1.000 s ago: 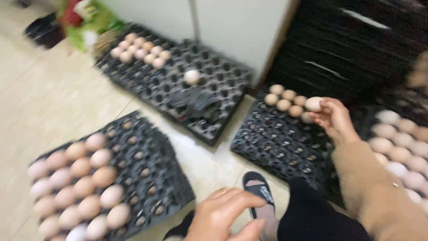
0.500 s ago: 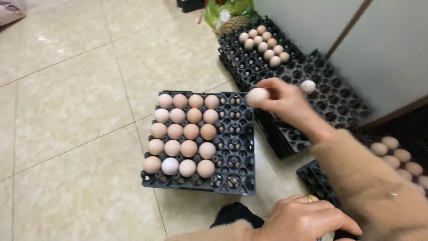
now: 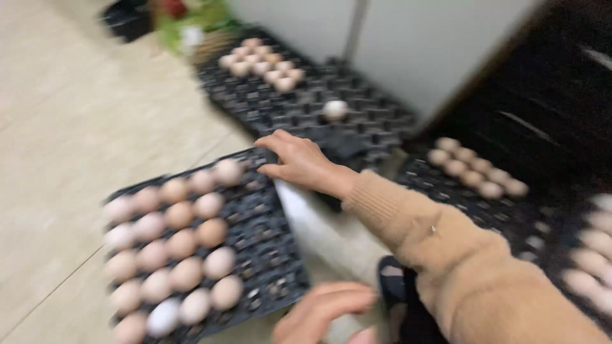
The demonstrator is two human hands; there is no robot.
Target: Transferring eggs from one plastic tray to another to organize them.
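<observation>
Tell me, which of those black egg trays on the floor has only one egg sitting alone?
The far tray by the white cabinet: beyond its cluster of eggs at the back, a single pale egg sits alone mid-tray. The other trays' eggs sit in filled rows.

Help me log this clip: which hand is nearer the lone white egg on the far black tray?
Right. The right hand rests on the near tray's far edge, just short of the lone white egg. The left hand is low by the camera, well away from it.
</observation>
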